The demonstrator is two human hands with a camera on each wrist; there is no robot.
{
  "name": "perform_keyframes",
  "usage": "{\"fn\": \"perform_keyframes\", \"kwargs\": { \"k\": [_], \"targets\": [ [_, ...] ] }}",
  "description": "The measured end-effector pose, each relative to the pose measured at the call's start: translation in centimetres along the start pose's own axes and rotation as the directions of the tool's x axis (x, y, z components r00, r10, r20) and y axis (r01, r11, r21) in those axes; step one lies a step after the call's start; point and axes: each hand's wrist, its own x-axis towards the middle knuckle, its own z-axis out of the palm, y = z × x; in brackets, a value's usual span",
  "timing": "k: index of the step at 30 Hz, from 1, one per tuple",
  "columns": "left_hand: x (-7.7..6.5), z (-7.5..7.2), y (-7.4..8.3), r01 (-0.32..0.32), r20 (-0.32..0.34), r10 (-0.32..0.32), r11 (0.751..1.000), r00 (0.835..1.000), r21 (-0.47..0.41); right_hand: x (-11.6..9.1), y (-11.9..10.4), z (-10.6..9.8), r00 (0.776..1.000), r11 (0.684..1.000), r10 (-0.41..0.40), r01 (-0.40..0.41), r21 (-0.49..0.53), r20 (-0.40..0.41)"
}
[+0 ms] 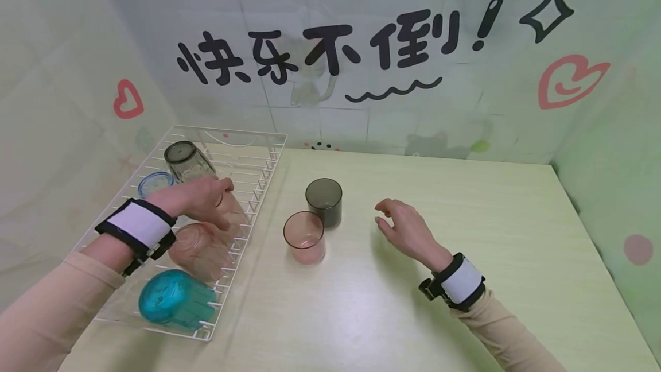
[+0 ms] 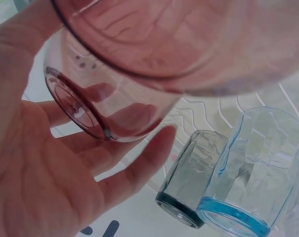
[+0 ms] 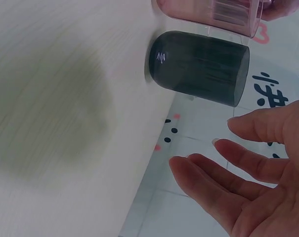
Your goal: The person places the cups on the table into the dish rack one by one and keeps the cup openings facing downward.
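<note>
My left hand [image 1: 203,197] reaches into the white wire rack and holds a clear pink glass [image 1: 234,217] lying on its side, fingers curved about its base end [image 2: 77,106]. Closer to me in the rack lies a second pink glass [image 1: 198,251], which fills the top of the left wrist view. My right hand [image 1: 408,231] hovers over the table with nothing in it, fingers loosely bent. To its left a dark grey glass [image 1: 325,202] stands upright, with another pink glass [image 1: 304,240] upright in front of it.
The wire rack [image 1: 206,334] also holds a teal glass [image 1: 175,300] at its near end, a grey glass [image 1: 188,162] at the far end and a blue-rimmed clear glass [image 1: 155,182]. A printed curtain [image 1: 320,119] hangs behind the pale table [image 1: 490,205].
</note>
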Motion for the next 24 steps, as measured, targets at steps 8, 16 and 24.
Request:
{"fn": "perform_keyframes", "kwargs": {
  "k": [8, 16, 24],
  "targets": [
    [-0.2, -0.2, 0.0, 0.025, 0.009, -0.024, 0.999, 1.0, -0.033, 0.0, -0.1, 0.2, 1.0, 1.0, 0.0, 0.0, -0.007, -0.005],
    [-0.7, -0.3, 0.1, 0.002, -0.074, -0.007, 0.997, 0.997, -0.071, 0.1, -0.3, 0.4, 1.0, 1.0, -0.001, 0.001, -0.012, 0.009],
    [-1.3, -1.1, 0.0, -0.065, -0.214, 0.051, 0.996, 0.975, -0.06, 0.2, -0.5, 0.6, 1.0, 1.0, 0.005, -0.004, -0.028, 0.019]
  ]
}}
